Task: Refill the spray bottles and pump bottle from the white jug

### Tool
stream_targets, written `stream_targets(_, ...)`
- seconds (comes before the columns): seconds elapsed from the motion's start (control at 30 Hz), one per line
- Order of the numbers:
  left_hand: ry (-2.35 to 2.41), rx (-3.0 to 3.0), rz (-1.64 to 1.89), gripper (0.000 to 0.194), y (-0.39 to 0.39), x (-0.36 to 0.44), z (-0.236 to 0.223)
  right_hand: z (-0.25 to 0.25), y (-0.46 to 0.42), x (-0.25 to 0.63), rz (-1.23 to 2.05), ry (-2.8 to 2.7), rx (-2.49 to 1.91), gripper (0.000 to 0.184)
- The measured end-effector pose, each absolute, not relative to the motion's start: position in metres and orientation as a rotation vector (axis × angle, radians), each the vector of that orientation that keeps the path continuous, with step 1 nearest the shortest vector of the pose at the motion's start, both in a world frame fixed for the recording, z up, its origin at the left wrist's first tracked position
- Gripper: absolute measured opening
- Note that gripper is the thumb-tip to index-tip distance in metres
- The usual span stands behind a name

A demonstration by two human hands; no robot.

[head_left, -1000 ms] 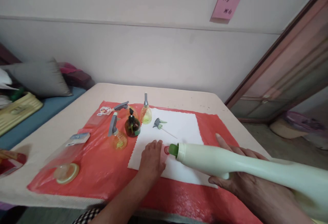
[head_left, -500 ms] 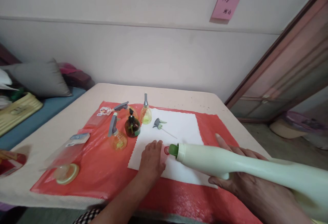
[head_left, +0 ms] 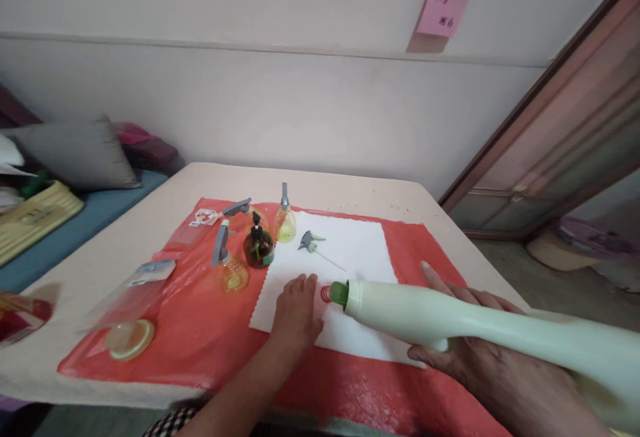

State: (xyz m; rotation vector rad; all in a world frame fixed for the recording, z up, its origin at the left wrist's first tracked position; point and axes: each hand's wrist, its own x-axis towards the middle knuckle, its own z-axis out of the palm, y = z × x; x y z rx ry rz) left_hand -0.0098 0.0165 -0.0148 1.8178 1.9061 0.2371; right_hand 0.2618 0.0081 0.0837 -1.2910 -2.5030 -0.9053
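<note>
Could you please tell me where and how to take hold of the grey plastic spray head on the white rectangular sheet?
Probably pinch the grey plastic spray head by its broad body, from above: it lies on the white sheet, its thin, pale tube slanting rightward.

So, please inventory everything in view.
large bottle: 1, pale green, lower right
loops: several, red, beside large bottle's mouth
table: 1, cream, centre
plastic sheet: 1, red, on table
mat: 1, white, on plastic sheet
spray head: 1, grey, green, on mat
spray bottles: 3, yellowish, left
pump bottle: 1, brown, beside spray bottles
packets: 2, clear, left
round piece: 1, cream, lower left
package: 1, red, left edge
cushion: 1, grey, left
seat: 1, blue, left
basket: 1, yellowish, left
note: 1, pink, upper right
tub: 1, beige, right
panel: 1, pinkish, right
wall: 1, white, behind
left hand: 1, bare, over mat
right hand: 1, bare, behind bottle
</note>
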Motion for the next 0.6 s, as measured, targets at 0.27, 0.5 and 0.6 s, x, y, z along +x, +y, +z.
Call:
stream_targets(0.27, 1.918, 1.814, 0.223, 0.085, 0.0165, -0.0094, -0.0129, 0.0814, 0.008, 0.2629, -0.883, -2.505, -1.328, 0.091)
stream_targets(0.5, 1.918, 1.822, 0.239, 0.085, 0.0166, -0.0093, -0.0162, 0.0813, 0.008, 0.2622, -0.847, -2.478, -1.327, 0.087)
stream_targets(0.6, 1.918, 1.823, 0.245, 0.086, 0.0161, -0.0093, -0.0166, 0.0822, 0.008, 0.2615, -0.855, -2.47, -1.32, 0.083)
